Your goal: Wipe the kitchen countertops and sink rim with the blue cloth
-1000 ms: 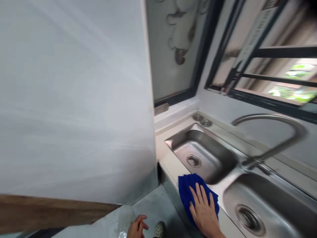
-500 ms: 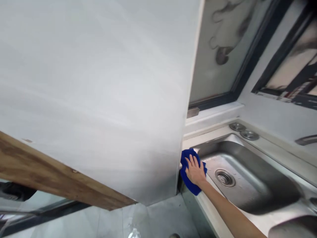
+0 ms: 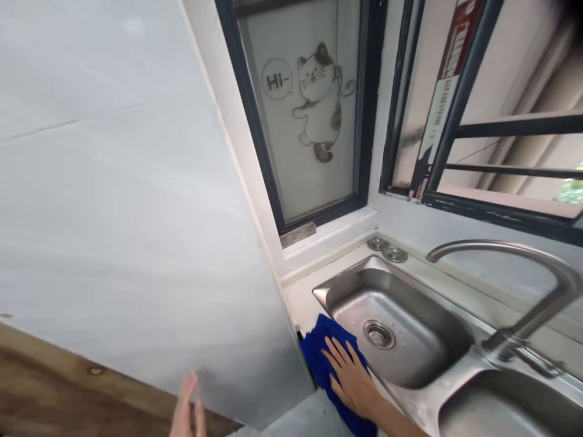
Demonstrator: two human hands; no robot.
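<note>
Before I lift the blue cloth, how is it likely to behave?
The blue cloth should be floppy, as it drapes over the front edge of the counter. It is probably light, since it looks thin. Pushed, it may bunch up, given its loose, uneven border around the right hand.

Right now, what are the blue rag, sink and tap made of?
The blue rag seems to be matte fabric: it creases softly under the right hand. The sink looks like satiny stainless steel, grey with soft reflections. The tap is probably metal too, brushed-looking, with light streaks along its curve.
</note>
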